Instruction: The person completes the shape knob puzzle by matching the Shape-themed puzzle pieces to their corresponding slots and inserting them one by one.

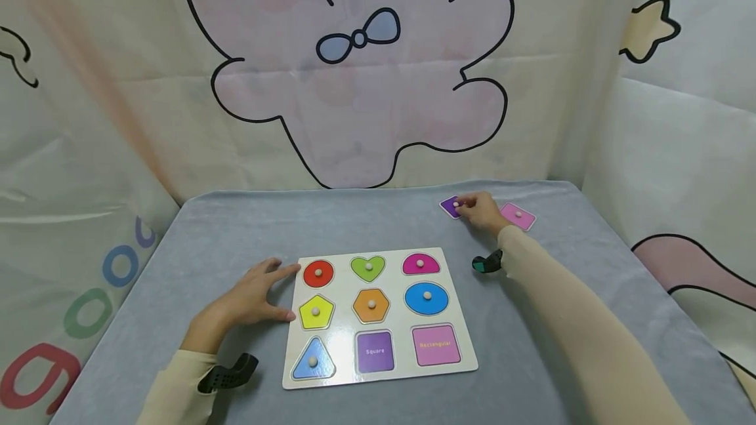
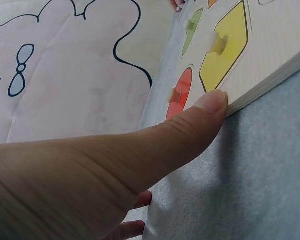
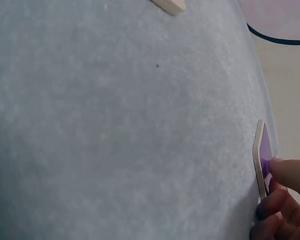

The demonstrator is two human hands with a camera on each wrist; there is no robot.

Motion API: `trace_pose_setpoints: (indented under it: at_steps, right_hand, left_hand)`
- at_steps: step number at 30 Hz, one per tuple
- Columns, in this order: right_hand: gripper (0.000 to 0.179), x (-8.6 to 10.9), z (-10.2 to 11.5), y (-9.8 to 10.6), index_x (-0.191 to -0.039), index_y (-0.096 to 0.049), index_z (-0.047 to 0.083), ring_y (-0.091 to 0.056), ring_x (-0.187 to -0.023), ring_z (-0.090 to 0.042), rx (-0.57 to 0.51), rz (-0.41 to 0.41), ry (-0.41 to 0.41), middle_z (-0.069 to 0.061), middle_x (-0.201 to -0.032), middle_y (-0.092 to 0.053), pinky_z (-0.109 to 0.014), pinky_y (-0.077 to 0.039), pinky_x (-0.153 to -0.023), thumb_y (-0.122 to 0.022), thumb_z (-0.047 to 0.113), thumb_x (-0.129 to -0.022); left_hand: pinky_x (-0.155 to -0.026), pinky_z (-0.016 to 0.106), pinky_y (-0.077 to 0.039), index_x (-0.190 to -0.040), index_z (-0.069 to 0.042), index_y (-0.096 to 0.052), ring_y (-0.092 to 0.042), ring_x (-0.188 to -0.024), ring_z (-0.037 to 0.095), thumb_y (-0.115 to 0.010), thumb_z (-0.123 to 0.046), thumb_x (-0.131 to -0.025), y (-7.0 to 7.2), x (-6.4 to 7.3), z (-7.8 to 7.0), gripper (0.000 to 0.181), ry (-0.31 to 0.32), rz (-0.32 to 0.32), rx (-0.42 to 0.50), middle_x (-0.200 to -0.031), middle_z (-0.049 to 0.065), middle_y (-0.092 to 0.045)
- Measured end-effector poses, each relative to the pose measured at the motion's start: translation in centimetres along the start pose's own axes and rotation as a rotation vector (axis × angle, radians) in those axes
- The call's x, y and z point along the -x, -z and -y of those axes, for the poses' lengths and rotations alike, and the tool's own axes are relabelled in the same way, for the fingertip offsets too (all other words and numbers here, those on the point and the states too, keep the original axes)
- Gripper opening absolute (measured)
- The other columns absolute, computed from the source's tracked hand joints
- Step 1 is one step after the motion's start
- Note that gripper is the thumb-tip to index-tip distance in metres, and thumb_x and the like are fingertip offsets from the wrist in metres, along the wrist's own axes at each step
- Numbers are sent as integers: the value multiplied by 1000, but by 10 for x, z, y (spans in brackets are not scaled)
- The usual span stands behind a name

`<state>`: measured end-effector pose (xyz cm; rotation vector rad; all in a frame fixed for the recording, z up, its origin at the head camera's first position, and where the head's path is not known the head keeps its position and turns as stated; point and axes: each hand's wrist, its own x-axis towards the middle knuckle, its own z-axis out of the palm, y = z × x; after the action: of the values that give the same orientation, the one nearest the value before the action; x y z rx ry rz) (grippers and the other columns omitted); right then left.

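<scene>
My right hand (image 1: 481, 210) pinches the knob of a purple square puzzle piece (image 1: 447, 206) at the far side of the table. In the right wrist view, thumb and fingers meet at that purple piece (image 3: 265, 145), which stands tilted, edge toward the camera. Just right of the hand lies a pink rectangular piece (image 1: 523, 218) with a knob. My left hand (image 1: 251, 297) has its fingers spread, index fingertip and thumb against the left edge of the white puzzle board (image 1: 342, 287). Up close, the left thumb (image 2: 175, 132) rests at the edge near the yellow pentagon (image 2: 227, 55).
Several knobbed shapes sit in the board, among them a red circle (image 1: 318, 273) and a blue oval (image 1: 426, 298). Its front row has recesses printed Square (image 1: 375, 361) and Rectangular (image 1: 437, 351). Grey cloth (image 1: 260, 228) covers the table; printed curtains (image 1: 360, 103) hang behind it.
</scene>
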<state>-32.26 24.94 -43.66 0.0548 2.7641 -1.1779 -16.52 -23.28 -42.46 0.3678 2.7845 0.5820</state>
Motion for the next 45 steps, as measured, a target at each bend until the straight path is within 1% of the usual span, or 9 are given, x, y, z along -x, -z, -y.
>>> trace_pose_setpoints:
  at_steps: [2,6,11,17,21,27,31,37,45]
  right_hand:
    - [36,0,-1,0,-136,-61,-1,-48,-106,-28,15,-10,12,-24,-124,-58,-30,-42,-83,-55,12,-103]
    - [30,-1,-3,1,-127,-67,-3,-51,-98,-26,59,-50,33,-18,-107,-60,-28,-41,-78,-60,10,-101]
    - [25,0,-1,2,-117,-71,-3,-52,-91,-24,90,-99,48,-13,-95,-61,-28,-40,-73,-64,14,-99]
    - [25,3,0,5,-114,-72,-2,-51,-93,-25,72,-92,40,-13,-95,-59,-29,-40,-74,-65,17,-99]
    - [24,3,3,7,-109,-73,-2,-50,-91,-23,64,-91,77,-9,-89,-59,-29,-39,-74,-68,18,-98]
    - [22,3,5,6,-102,-75,-4,-48,-80,-16,55,-90,139,1,-76,-54,-24,-38,-66,-74,16,-92]
    - [22,5,7,5,-101,-75,-4,-48,-76,-13,48,-77,151,2,-74,-54,-22,-38,-61,-75,16,-91]
    - [22,12,17,6,-104,-75,-2,-48,-81,-16,60,-72,158,-2,-81,-55,-22,-38,-62,-73,17,-93]
    - [18,22,32,4,-99,-76,-2,-47,-75,-14,30,-61,228,2,-75,-54,-21,-37,-57,-76,14,-91]
  left_hand:
    - [-109,75,-33,-152,-21,-47,-30,-144,54,-91,-44,-69,0,0,0,96,-1,-1,1,-158,28,-35]
    - [-109,75,-33,-152,-21,-47,-30,-143,54,-91,-44,-69,0,-1,0,96,-7,0,1,-157,28,-35]
    - [-109,75,-34,-152,-21,-47,-30,-143,54,-91,-43,-69,-1,-1,0,96,0,-3,3,-158,28,-34]
    - [-109,75,-34,-151,-21,-48,-31,-143,54,-91,-44,-69,-1,-1,1,96,-13,-6,0,-157,28,-35]
    - [-108,75,-34,-152,-21,-47,-30,-143,55,-91,-45,-69,-1,0,2,97,-12,-8,0,-157,28,-35]
    - [-108,75,-34,-152,-21,-47,-30,-143,55,-91,-46,-69,-2,-1,2,97,-16,-11,-5,-157,28,-34]
    - [-108,75,-34,-152,-21,-47,-30,-143,55,-91,-46,-69,-2,-1,2,97,-14,-7,-7,-158,29,-34]
    - [-108,75,-34,-152,-20,-47,-31,-143,55,-91,-46,-69,-1,-1,1,97,-14,-4,-8,-157,29,-34]
    - [-108,75,-34,-151,-20,-48,-31,-142,55,-91,-47,-68,0,0,0,97,-23,-3,-7,-156,30,-35]
